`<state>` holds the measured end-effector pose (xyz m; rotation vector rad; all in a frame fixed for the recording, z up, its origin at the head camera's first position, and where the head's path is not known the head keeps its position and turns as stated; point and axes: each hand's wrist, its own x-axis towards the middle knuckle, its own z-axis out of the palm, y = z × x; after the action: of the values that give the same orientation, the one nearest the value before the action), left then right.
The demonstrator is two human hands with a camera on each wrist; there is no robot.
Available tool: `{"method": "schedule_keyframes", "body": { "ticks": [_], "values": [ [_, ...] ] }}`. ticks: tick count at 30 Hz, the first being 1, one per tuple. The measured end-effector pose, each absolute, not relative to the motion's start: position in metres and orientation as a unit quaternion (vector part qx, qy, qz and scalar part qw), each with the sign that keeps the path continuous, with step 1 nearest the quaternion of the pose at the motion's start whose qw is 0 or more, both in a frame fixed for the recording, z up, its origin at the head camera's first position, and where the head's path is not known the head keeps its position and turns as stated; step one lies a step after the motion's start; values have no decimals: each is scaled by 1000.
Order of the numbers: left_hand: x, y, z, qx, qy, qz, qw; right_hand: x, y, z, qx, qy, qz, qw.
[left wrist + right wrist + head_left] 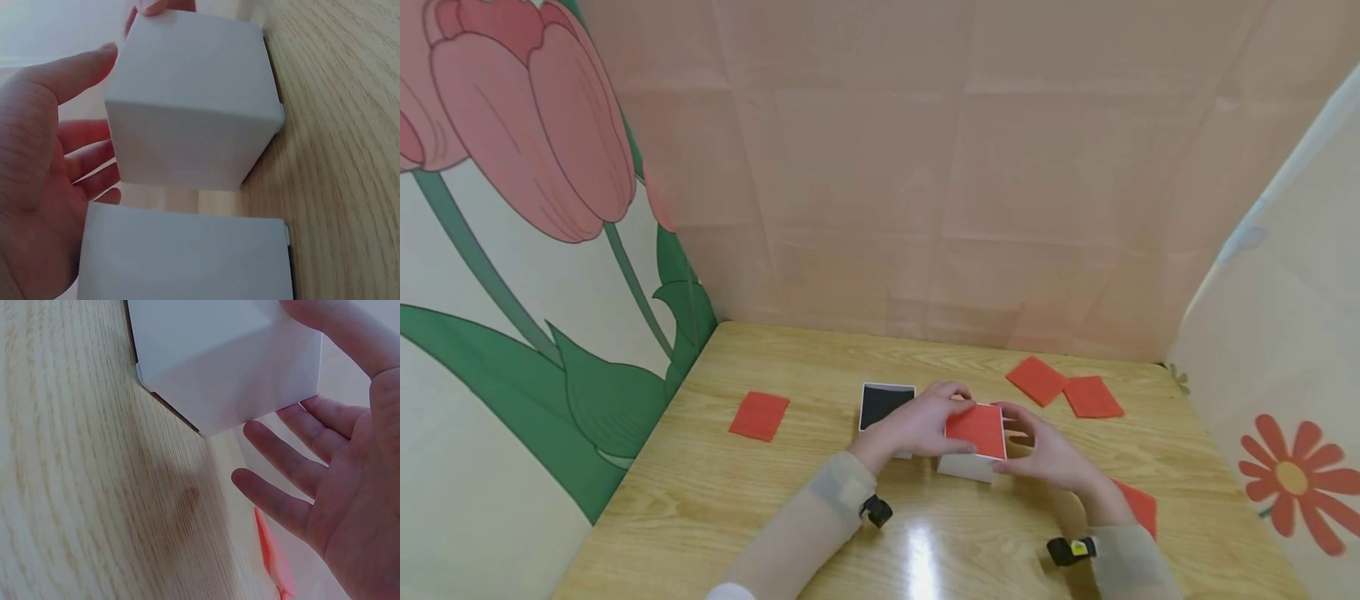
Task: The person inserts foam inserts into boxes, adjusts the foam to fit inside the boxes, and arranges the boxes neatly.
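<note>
A white box stands on the wooden table, with a red square framed by its white top rim. My left hand reaches over the left side of this box, its thumb extended by the red top and its other fingers toward the back. In the left wrist view, the left thumb's tip shows beside the box's upper edge. From the right, my right hand grips the same box, thumb at the near corner and fingers spread along the far side. Partly behind the left forearm is a second white box with a black top.
A red cloth-like square lies at the left. Two more red squares, one farther back and one beside it, touch at the back right. Another red piece is partly hidden by the right forearm. Printed fabric walls surround the table.
</note>
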<state>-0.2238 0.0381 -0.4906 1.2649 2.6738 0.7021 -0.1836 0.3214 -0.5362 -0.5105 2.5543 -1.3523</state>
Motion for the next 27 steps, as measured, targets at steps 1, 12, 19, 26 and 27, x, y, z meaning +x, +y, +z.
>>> {"method": "schedule_keyframes", "body": {
  "ticks": [1,12,19,26,27],
  "values": [
    [-223,39,-489,412,880,231,48,-184,322,-537,-175,866,-458,101],
    [-224,66,-480,450,880,154,8,-183,322,-536,-172,869,-453,98],
    [-223,73,-476,456,880,129,3,-183,323,-536,-172,866,-460,99],
    [-223,77,-476,452,886,105,3,-183,322,-536,-173,862,-465,101],
    [-223,78,-476,451,887,102,3,-183,322,-537,-174,862,-466,102]
  ]
}}
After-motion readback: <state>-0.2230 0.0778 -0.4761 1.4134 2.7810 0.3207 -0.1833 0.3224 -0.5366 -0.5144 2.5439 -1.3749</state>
